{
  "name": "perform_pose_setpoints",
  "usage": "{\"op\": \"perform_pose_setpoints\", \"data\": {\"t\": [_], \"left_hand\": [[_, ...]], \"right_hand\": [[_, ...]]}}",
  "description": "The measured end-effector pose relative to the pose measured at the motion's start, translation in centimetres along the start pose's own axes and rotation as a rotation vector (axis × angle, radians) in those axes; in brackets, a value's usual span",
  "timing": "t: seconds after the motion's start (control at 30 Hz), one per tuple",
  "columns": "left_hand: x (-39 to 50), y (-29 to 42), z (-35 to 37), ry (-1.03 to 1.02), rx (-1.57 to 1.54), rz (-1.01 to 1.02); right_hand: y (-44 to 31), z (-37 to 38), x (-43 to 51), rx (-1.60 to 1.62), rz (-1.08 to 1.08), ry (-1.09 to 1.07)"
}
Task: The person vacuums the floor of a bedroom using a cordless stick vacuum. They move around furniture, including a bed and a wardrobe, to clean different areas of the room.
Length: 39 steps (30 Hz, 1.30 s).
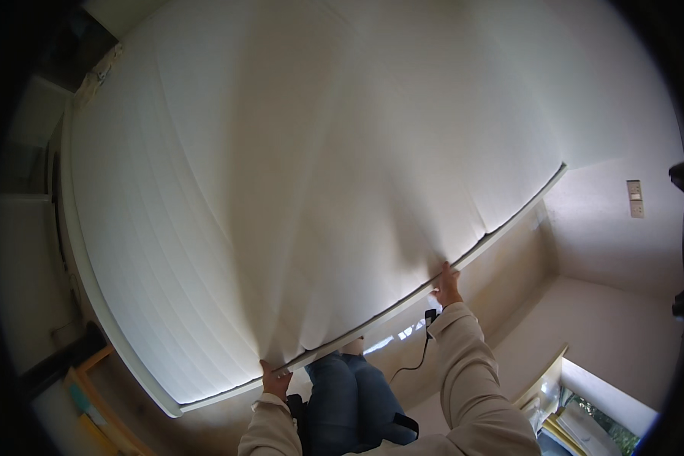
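Before me spreads a broad white sheet-like surface [330, 171], probably a mattress, edged by a narrow pale rail [370, 326]. My left hand [276, 381] grips that rail near its left corner, the fingertips reaching over the top. Further right along the same rail, my right hand [448, 286] takes hold in a similar way. A thin dark gap runs between the rail and the white surface. Soft shadows fall across the white from both hands. Parts of the fingers are hidden by the rail.
A black cable [423, 356] with a dark connector hangs below my right hand. Wall switches or sockets [635, 199] are at right. Folders or papers [587, 433] lie by a window at lower right. An orange-brown wooden frame [100, 407] stands at lower left.
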<state>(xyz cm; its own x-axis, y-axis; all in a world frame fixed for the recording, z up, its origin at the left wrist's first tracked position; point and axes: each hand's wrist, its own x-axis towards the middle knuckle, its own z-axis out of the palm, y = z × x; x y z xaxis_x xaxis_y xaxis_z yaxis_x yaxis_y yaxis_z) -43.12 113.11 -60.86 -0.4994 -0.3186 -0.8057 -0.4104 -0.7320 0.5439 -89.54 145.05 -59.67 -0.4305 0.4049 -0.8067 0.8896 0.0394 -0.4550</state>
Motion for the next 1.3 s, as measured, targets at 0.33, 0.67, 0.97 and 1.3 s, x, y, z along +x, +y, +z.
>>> {"op": "perform_pose_setpoints", "data": {"t": [0.33,0.67,0.97,1.3], "left_hand": [[0.1,-1.5,0.5,0.202,0.496,-0.008],[0.8,-0.4,1.3,0.295,-0.493,-0.200],[-1.4,0.9,-0.5,0.510,-0.574,-0.414],[-24.1,1.4,-7.2,0.750,-0.796,-0.139]], "right_hand": [[1.0,0.5,2.8,-0.068,-0.140,0.147],[0.4,0.4,2.4,-0.133,-0.111,0.115],[-4.1,-3.0,-4.6,-0.444,-0.145,-0.106],[-5.0,-11.2,-25.8,-0.550,-0.373,-0.564]]}}
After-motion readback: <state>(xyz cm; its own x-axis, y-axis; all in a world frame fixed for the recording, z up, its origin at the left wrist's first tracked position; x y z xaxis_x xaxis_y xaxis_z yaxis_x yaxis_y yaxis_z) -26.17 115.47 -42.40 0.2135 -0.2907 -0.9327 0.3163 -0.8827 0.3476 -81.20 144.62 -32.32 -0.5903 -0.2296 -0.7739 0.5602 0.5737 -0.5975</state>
